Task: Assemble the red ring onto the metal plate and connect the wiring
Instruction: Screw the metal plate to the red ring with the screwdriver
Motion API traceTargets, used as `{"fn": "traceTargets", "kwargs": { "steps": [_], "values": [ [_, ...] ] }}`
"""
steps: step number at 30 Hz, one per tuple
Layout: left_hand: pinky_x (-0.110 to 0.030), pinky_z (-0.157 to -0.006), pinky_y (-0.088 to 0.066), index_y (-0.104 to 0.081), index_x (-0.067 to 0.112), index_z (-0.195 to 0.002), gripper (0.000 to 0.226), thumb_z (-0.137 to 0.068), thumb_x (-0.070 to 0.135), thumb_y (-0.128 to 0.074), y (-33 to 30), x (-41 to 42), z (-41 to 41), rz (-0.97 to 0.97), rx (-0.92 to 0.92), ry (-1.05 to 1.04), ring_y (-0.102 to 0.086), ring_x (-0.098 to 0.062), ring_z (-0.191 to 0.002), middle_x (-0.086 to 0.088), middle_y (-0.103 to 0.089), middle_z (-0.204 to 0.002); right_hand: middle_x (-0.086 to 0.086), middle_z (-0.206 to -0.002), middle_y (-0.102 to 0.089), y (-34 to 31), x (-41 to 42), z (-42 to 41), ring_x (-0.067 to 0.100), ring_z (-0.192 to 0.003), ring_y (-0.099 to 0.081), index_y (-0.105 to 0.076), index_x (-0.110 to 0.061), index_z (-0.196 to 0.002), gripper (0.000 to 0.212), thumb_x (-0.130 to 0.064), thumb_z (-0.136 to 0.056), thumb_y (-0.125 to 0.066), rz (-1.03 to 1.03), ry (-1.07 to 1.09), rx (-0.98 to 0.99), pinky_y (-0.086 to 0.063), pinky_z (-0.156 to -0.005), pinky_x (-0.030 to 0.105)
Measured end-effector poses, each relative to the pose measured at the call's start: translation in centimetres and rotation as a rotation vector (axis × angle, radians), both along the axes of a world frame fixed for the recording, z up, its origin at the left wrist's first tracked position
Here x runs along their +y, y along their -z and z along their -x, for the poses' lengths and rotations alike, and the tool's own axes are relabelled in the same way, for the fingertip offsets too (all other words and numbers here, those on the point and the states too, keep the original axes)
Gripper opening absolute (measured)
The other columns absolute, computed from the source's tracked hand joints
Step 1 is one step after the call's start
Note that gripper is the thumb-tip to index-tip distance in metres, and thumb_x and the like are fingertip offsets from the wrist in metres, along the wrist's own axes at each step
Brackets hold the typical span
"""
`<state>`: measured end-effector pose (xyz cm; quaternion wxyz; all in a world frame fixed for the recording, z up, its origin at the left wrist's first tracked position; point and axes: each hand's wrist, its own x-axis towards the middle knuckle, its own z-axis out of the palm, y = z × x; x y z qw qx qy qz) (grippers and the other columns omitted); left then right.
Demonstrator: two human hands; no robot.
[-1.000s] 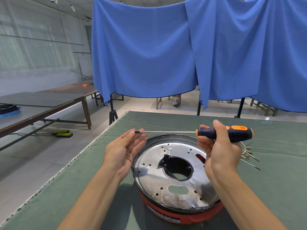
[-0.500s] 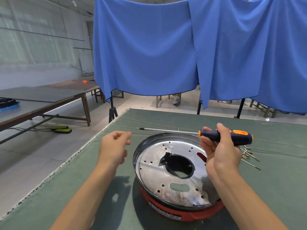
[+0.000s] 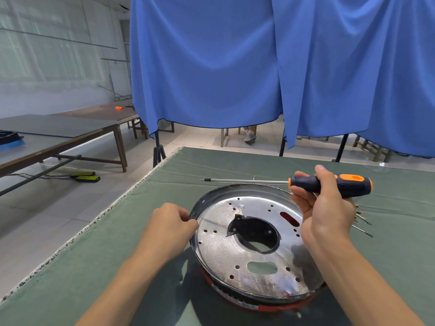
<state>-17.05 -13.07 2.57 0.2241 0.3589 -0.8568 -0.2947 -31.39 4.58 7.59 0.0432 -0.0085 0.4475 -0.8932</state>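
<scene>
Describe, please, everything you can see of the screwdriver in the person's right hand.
The screwdriver has a thick black handle with orange bands at both ends and a long, thin, bare metal shaft ending in a small dark tip. It lies nearly level, held in the air above the far rim of the metal plate, tip pointing to the person's left. The right hand holds the handle near the shaft end, thumb over the top and fingers curled beneath. Nothing else touches it.
</scene>
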Motion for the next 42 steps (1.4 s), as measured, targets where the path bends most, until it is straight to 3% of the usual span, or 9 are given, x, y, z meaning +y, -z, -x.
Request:
{"fn": "traceTargets", "kwargs": {
  "steps": [5, 12, 19, 25, 29, 35, 42],
  "values": [
    [-0.031, -0.052, -0.035, -0.045, -0.002, -0.055, 0.025, -0.075, 0.008, -0.056, 0.3, -0.2, 0.2, 0.028, 0.052, -0.029, -0.032, -0.023, -0.051, -0.011, -0.035, -0.049, 0.003, -0.066, -0.073, 0.1, -0.2, -0.2, 0.013, -0.042, -0.063, -0.055, -0.013, -0.093, 0.017, -0.023, -0.086, -0.067, -0.006, -0.010, 0.006, -0.049, -0.043, 0.019],
    [-0.030, -0.050, -0.028, -0.043, 0.000, -0.054, 0.029, -0.077, 0.010, -0.057, 0.6, -0.9, 0.6, 0.076, 0.097, -0.047, -0.027, -0.025, -0.055, -0.007, -0.029, -0.049, 0.001, -0.065, -0.073, 0.0, -0.2, -0.3, 0.012, -0.043, -0.063, -0.055, -0.017, -0.085, 0.014, -0.025, -0.086, -0.067, -0.020, -0.013, -0.002, -0.047, -0.040, 0.018],
    [-0.028, -0.050, -0.027, -0.037, 0.004, -0.052, 0.034, -0.080, 0.008, -0.057, 0.1, -1.2, 1.6, 0.010, 0.119, 0.038, -0.026, -0.020, -0.050, -0.006, -0.026, -0.049, 0.001, -0.067, -0.073, 0.0, -0.1, -0.2, 0.012, -0.042, -0.062, -0.052, -0.015, -0.096, 0.021, -0.025, -0.086, -0.068, -0.011, -0.008, -0.001, -0.050, -0.044, 0.017],
    [-0.030, -0.047, -0.034, -0.047, -0.004, -0.054, 0.029, -0.079, 0.007, -0.055, 0.3, -1.2, 0.8, -0.023, 0.099, 0.039, -0.030, -0.020, -0.046, -0.009, -0.032, -0.046, 0.004, -0.067, -0.073, -0.2, 0.1, -0.2, 0.013, -0.041, -0.062, -0.053, -0.008, -0.105, 0.027, -0.022, -0.087, -0.067, 0.023, -0.003, 0.020, -0.049, -0.042, 0.018],
    [-0.043, -0.048, -0.047, -0.052, -0.005, -0.057, 0.026, -0.079, 0.007, -0.054, 0.0, -0.9, 0.5, -0.019, 0.084, 0.007, -0.033, -0.021, -0.045, -0.011, -0.037, -0.046, 0.006, -0.070, -0.073, -0.2, -0.1, -0.3, 0.013, -0.041, -0.061, -0.054, -0.012, -0.095, 0.019, -0.022, -0.086, -0.067, 0.013, -0.004, 0.015, -0.049, -0.042, 0.019],
    [-0.041, -0.046, -0.049, -0.051, -0.004, -0.055, 0.026, -0.079, 0.007, -0.055, -0.1, -0.9, 0.7, -0.030, 0.088, 0.000, -0.037, -0.021, -0.038, -0.007, -0.038, -0.042, 0.002, -0.068, -0.073, -0.2, 0.0, -0.4, 0.011, -0.041, -0.061, -0.054, -0.015, -0.089, 0.017, -0.025, -0.086, -0.067, -0.005, -0.007, 0.004, -0.049, -0.041, 0.018],
    [-0.043, -0.047, -0.052, -0.060, -0.005, -0.063, 0.022, -0.080, 0.008, -0.054, 0.1, -1.0, 0.7, -0.036, 0.086, 0.004, -0.039, -0.021, -0.041, -0.017, -0.043, -0.048, 0.001, -0.063, -0.072, -0.3, -0.2, -0.3, 0.011, -0.037, -0.058, -0.053, -0.015, -0.083, 0.015, -0.022, -0.087, -0.066, -0.017, 0.023, 0.040, -0.047, -0.040, 0.018]
  ]
}}
